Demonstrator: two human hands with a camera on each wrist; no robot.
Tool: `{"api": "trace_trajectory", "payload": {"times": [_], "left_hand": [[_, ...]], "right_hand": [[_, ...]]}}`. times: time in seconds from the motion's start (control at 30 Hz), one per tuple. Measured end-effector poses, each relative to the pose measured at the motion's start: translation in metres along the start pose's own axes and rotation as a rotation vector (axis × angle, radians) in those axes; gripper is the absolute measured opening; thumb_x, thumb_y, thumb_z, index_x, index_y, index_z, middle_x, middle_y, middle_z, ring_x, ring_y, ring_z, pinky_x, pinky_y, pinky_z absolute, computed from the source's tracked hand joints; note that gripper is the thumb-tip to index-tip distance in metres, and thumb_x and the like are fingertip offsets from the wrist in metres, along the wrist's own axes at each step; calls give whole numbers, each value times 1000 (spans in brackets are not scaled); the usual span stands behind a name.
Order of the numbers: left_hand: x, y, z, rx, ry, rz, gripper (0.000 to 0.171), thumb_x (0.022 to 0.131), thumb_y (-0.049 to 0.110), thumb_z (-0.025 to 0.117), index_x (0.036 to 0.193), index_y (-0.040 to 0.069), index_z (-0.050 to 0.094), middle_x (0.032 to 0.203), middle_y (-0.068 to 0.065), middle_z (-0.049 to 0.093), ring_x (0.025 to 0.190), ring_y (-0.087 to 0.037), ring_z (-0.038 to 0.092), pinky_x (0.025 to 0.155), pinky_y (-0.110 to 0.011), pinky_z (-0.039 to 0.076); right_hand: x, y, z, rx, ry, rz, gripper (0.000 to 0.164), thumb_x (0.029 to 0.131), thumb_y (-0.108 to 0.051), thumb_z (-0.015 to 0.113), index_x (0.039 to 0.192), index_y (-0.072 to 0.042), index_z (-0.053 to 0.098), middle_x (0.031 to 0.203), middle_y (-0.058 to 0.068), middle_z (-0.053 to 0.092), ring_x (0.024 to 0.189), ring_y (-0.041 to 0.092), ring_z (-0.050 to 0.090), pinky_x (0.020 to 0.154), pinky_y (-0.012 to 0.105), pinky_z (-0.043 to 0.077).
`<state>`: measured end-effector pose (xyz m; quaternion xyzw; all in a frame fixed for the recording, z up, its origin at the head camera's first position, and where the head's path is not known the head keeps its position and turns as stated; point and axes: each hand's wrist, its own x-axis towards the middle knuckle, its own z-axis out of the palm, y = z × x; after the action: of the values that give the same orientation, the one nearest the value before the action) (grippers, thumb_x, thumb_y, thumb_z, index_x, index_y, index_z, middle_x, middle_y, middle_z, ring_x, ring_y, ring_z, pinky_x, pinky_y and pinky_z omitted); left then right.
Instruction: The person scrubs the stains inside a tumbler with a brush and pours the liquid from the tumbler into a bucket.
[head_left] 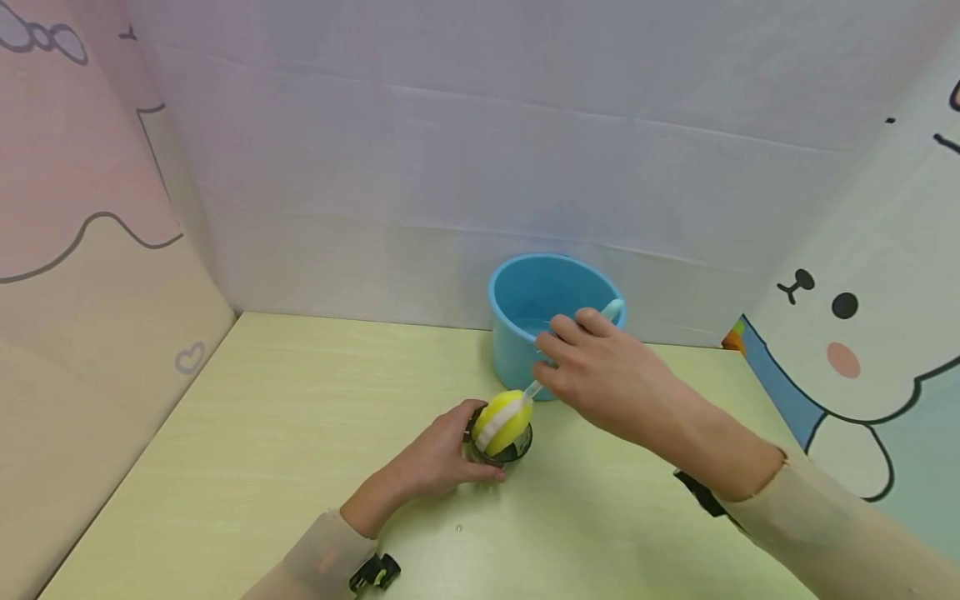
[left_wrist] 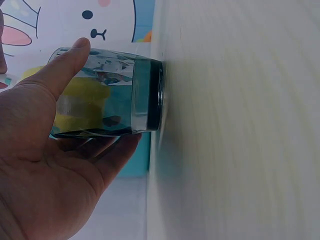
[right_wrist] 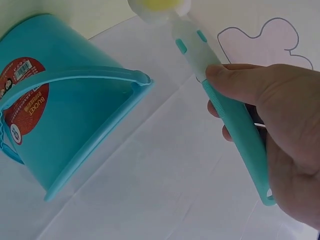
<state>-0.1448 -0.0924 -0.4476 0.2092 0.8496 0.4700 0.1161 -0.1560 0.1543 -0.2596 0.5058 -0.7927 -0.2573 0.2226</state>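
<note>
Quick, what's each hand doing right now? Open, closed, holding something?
Left hand: closed around the see-through cup.
Right hand: closed, holding the sponge brush by its handle.

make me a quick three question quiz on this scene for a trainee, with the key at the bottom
1. True or false: the right hand grips the brush by its handle.
2. Which colour is most of the label on the bucket?
a) black
b) red
c) green
3. Fill the gap: the brush's yellow end is partly inside the ____, which the left hand holds.

Key
1. True
2. b
3. glass
</note>
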Motion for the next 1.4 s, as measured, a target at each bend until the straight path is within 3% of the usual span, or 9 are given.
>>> {"api": "trace_trajectory", "payload": {"times": [0.67,1.0,1.4], "left_hand": [[0,1,0,16,7,-1,94,79,36,97,154,11,45,143,-1,60,132,-21,57,114,-44,46],[-1,2,0,4,3,-17,96,80,35,97,155,9,44,146,-3,58,136,-23,55,116,-46,43],[-2,3,-2,-6,1,-21,95,80,36,97,155,10,44,146,-3,58,136,-22,54,117,-46,43]], "right_hand": [[-9,4,-8,-20,-88,25,30,85,-30,92,101,-15,73,100,8,61,94,29,47,81,42,39],[-13,6,-14,0,-84,11,23,87,-23,91,96,-15,71,90,6,54,88,26,43,79,40,37],[-14,7,-18,34,-72,-5,23,85,-22,92,99,-17,75,88,5,53,86,26,44,79,40,38]]}}
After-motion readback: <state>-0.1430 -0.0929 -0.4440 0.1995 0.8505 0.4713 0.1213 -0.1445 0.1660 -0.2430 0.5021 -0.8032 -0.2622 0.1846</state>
